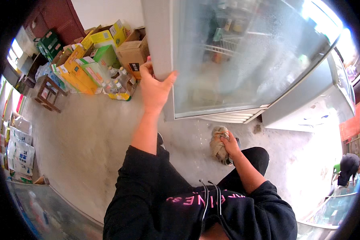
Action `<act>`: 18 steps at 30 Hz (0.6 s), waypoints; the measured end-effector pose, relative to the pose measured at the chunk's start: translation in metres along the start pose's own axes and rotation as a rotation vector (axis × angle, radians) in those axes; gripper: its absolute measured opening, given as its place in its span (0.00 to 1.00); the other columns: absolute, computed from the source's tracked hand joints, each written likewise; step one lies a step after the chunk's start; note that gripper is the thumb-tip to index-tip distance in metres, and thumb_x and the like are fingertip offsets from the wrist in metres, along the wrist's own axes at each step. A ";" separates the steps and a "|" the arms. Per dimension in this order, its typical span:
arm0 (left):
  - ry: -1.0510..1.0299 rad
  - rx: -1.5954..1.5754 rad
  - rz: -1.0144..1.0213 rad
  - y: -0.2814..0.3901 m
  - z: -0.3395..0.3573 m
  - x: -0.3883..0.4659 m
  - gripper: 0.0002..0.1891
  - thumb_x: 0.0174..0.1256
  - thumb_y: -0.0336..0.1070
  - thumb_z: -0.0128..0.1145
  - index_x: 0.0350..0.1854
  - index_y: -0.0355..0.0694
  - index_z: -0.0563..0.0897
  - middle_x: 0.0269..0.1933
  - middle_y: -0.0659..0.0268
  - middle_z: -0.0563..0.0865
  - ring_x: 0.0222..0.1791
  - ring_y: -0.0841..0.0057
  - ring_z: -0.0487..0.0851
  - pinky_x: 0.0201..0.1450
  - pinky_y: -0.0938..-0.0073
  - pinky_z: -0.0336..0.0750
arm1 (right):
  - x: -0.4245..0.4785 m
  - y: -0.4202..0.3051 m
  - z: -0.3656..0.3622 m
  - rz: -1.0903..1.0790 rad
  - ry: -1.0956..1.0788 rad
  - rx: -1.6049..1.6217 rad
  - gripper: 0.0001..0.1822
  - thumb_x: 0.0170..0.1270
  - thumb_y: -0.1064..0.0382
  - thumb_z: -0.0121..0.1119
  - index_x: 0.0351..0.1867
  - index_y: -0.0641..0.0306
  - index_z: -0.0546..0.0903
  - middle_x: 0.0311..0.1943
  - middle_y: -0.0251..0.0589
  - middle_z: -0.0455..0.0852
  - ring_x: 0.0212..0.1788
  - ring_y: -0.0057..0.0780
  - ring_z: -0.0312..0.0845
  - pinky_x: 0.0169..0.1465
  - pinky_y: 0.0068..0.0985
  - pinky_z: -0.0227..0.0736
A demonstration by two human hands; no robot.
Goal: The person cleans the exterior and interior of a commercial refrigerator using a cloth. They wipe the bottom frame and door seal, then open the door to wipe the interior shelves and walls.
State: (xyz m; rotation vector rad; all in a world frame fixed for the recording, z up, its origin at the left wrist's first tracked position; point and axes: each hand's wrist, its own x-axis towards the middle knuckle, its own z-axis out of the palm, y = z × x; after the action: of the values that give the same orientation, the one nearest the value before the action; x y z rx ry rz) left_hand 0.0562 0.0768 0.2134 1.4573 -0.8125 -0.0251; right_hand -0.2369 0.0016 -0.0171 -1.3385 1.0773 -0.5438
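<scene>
A tall glass door (216,75) in a pale frame stands in front of me, with wire shelving and blurred items showing through its misty pane. My left hand (156,85) grips the left edge of the door's frame, thumb on the front side and fingers round the edge. Low on the right, my right hand (230,145) holds a bunched, dirty beige cloth (218,144) above the concrete floor, near my bent knee.
Cardboard boxes (78,72) and bottles (118,85) stand at upper left beside a wooden stool (49,93). White packages (21,154) line the far left. A pale chest-like cabinet (303,93) stands right of the door. Another person (349,169) bends at far right. Glass cases (57,207) edge the bottom left.
</scene>
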 end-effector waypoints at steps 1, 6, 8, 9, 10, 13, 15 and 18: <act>-0.008 -0.052 -0.023 0.005 -0.004 -0.012 0.32 0.39 0.44 0.70 0.43 0.32 0.65 0.39 0.55 0.77 0.40 0.70 0.77 0.44 0.71 0.71 | -0.013 -0.004 0.001 0.002 -0.009 0.017 0.25 0.57 0.67 0.52 0.57 0.64 0.64 0.44 0.42 0.76 0.46 0.29 0.71 0.48 0.25 0.67; 0.053 -0.116 0.086 0.019 -0.014 -0.074 0.34 0.36 0.39 0.71 0.43 0.33 0.64 0.42 0.55 0.75 0.44 0.67 0.75 0.48 0.69 0.69 | -0.056 -0.016 -0.024 -0.070 -0.035 -0.045 0.29 0.57 0.70 0.51 0.61 0.64 0.58 0.49 0.43 0.73 0.49 0.29 0.69 0.52 0.23 0.65; 0.040 -0.144 0.102 0.025 -0.021 -0.098 0.36 0.36 0.39 0.72 0.46 0.32 0.64 0.42 0.55 0.74 0.45 0.68 0.73 0.49 0.70 0.68 | -0.063 -0.024 -0.024 -0.122 -0.071 -0.080 0.31 0.56 0.70 0.52 0.62 0.62 0.57 0.49 0.45 0.74 0.50 0.31 0.69 0.53 0.24 0.63; 0.033 -0.163 0.106 0.027 -0.023 -0.110 0.37 0.36 0.40 0.72 0.47 0.32 0.63 0.42 0.55 0.74 0.46 0.69 0.73 0.50 0.70 0.68 | -0.068 -0.028 -0.025 -0.145 -0.066 -0.123 0.31 0.56 0.70 0.52 0.62 0.61 0.57 0.50 0.45 0.73 0.51 0.31 0.68 0.53 0.24 0.63; 0.014 -0.218 0.116 0.031 -0.024 -0.121 0.36 0.36 0.39 0.71 0.48 0.33 0.63 0.43 0.56 0.73 0.47 0.69 0.72 0.50 0.69 0.67 | -0.072 -0.034 -0.026 -0.170 -0.060 -0.163 0.31 0.56 0.70 0.52 0.63 0.61 0.57 0.50 0.46 0.73 0.51 0.32 0.68 0.53 0.24 0.63; -0.086 -0.242 0.195 0.041 -0.034 -0.146 0.36 0.37 0.37 0.70 0.50 0.34 0.65 0.46 0.58 0.72 0.48 0.70 0.71 0.51 0.67 0.65 | -0.087 -0.058 -0.022 -0.191 -0.081 -0.224 0.32 0.56 0.70 0.52 0.63 0.60 0.55 0.51 0.47 0.73 0.52 0.33 0.68 0.54 0.25 0.62; -0.206 -0.093 0.304 0.049 -0.043 -0.155 0.36 0.36 0.38 0.70 0.50 0.34 0.67 0.46 0.58 0.73 0.48 0.70 0.72 0.51 0.67 0.65 | -0.095 -0.065 -0.025 -0.212 -0.116 -0.241 0.33 0.56 0.70 0.52 0.64 0.61 0.54 0.51 0.48 0.72 0.53 0.33 0.68 0.55 0.25 0.62; -0.483 -0.308 0.081 0.062 -0.042 -0.172 0.34 0.35 0.38 0.70 0.49 0.35 0.69 0.43 0.58 0.75 0.46 0.68 0.73 0.52 0.67 0.65 | -0.099 -0.047 -0.044 -0.124 -0.088 -0.244 0.30 0.56 0.69 0.51 0.62 0.63 0.58 0.50 0.49 0.73 0.52 0.33 0.68 0.54 0.25 0.63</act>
State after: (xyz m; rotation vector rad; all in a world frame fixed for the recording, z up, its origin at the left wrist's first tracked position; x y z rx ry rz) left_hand -0.0777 0.2062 0.1909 1.1351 -1.2002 -0.4369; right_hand -0.3073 0.0526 0.0623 -1.6362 1.0169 -0.4503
